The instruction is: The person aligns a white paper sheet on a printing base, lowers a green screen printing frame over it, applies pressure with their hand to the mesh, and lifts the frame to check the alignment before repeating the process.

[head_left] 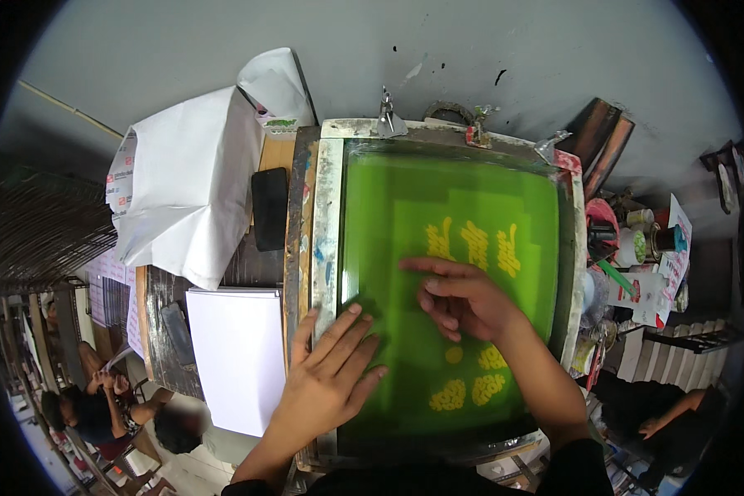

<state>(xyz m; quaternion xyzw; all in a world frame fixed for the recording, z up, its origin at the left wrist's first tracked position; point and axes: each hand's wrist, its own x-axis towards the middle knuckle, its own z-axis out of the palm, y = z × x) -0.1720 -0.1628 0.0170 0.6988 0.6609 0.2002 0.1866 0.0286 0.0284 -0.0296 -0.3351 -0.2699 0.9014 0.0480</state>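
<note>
A silk-screen printing frame [329,198] with a green mesh fills the middle. Yellow script-like shapes [474,248] mark its upper part, and yellow flower-like patches [448,395] its lower part. My left hand [331,376] is spread flat, fingers outstretched, across the frame's left bar and the mesh edge. Over the middle of the mesh, my right hand [469,304] points left with its index finger extended. Its other fingers are loosely bent and apart, with nothing visible in them. Whether its fingertip touches the mesh cannot be made out.
Left of the frame lie a white paper stack [236,355], a black phone [270,209] and a large white wrapped package [186,174]. Metal clamps [390,116] grip the far bar. Tubs and jars [632,246] crowd the right. People sit at the lower left [99,413] and lower right [661,430].
</note>
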